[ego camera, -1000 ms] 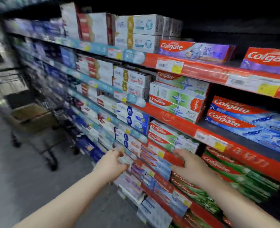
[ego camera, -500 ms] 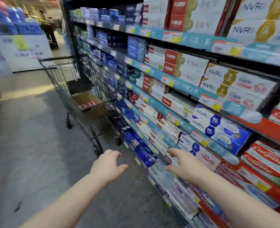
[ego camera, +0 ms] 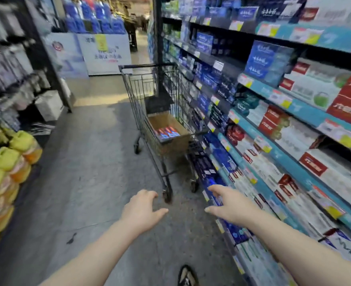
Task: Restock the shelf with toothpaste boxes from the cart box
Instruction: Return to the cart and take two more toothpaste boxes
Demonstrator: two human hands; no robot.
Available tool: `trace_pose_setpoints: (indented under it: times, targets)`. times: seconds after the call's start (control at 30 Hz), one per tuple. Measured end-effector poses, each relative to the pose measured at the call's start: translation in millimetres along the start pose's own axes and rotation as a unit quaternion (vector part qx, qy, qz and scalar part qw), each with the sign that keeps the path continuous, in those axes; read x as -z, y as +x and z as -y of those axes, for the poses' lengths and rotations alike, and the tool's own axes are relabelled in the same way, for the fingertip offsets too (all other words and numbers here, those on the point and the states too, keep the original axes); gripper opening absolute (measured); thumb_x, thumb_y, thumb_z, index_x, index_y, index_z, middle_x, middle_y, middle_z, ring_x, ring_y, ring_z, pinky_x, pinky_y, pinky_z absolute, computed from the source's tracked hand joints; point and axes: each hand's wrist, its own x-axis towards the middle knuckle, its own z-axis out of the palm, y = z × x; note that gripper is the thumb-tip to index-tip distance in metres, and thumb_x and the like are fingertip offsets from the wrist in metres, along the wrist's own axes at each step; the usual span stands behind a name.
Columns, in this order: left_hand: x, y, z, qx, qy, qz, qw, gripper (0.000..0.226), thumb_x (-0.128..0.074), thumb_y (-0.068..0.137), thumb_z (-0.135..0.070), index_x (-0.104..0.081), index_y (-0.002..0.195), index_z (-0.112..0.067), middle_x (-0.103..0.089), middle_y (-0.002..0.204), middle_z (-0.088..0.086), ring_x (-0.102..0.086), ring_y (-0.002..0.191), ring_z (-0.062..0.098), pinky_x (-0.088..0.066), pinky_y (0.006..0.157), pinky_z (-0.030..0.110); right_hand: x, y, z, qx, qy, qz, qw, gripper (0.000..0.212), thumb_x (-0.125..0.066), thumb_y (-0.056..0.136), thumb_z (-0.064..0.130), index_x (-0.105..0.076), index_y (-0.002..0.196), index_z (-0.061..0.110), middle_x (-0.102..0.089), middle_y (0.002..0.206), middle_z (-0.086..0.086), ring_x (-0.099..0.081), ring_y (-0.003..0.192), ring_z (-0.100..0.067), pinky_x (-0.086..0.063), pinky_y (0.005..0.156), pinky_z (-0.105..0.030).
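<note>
Both my hands empty, fingers spread: left hand [ego camera: 141,209], right hand [ego camera: 228,207]. Toothpaste boxes [ego camera: 166,132] sit in the cardboard box [ego camera: 171,144] in the cart [ego camera: 149,96], well ahead of both.

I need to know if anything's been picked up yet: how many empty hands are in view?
2. The left hand is open over the floor, short of the cart; the right hand is open beside the low part of the shelf. Neither holds anything.

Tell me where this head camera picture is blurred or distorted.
Head view: motion blur smears the shelf at right and the yellow packs at left; the cart box, left hand and right hand read clearer; the wide lens bows the shelf edges.
</note>
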Motion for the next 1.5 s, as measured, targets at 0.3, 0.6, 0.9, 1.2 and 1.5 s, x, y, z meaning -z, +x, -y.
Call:
trace_pose_setpoints:
  times: [0.3,0.6,0.9,1.2,1.5]
  targets:
    - [66,159,7,0.052,0.032,-0.012,0.998,0.055,-0.055,0.081,-0.053,-0.047,0.126,-0.022,-0.046,0.134,0.006,-0.045,0.124,0.025,-0.041,0.102,0.036,51,193,25,0.041,0.0,0.015,0.999,0.064,-0.062,0.076,0.048,-0.039,0.134,0.03,-0.053,0.134,0.004,-0.05,0.123,-0.019,-0.042,0.101,-0.035]
    - [119,279,49,0.087,0.002,-0.026,0.996,0.057,-0.055,0.082,-0.051,-0.046,0.129,-0.019,-0.047,0.133,0.007,-0.046,0.123,0.026,-0.042,0.1,0.035,76,344,73,0.056,-0.037,0.043,0.997,0.066,-0.062,0.075,0.05,-0.038,0.133,0.032,-0.053,0.135,0.004,-0.05,0.121,-0.02,-0.043,0.099,-0.036]
    - [190,428,146,0.057,0.011,0.001,0.998,0.057,-0.055,0.083,-0.05,-0.046,0.128,-0.018,-0.046,0.133,0.008,-0.044,0.124,0.027,-0.041,0.102,0.04,71,491,152,-0.01,-0.001,0.029,1.0,0.064,-0.064,0.075,0.046,-0.041,0.132,0.029,-0.055,0.132,0.003,-0.052,0.12,-0.018,-0.043,0.099,-0.032]
    - [245,560,168,-0.066,0.06,0.018,0.996,0.055,-0.054,0.081,-0.052,-0.048,0.126,-0.02,-0.051,0.128,0.006,-0.048,0.121,0.027,-0.042,0.101,0.038,72,583,196,-0.104,0.044,0.011,0.994,0.062,-0.062,0.073,0.047,-0.043,0.13,0.031,-0.057,0.13,0.003,-0.053,0.118,-0.021,-0.044,0.099,-0.035]
    - [256,698,151,-0.136,0.07,0.046,0.987,0.054,-0.059,0.079,-0.048,-0.051,0.123,-0.017,-0.055,0.124,0.007,-0.052,0.117,0.027,-0.042,0.1,0.035,88,692,158,-0.188,0.09,0.0,0.978,0.062,-0.063,0.075,0.042,-0.042,0.131,0.026,-0.056,0.131,-0.001,-0.052,0.119,-0.022,-0.044,0.098,-0.035]
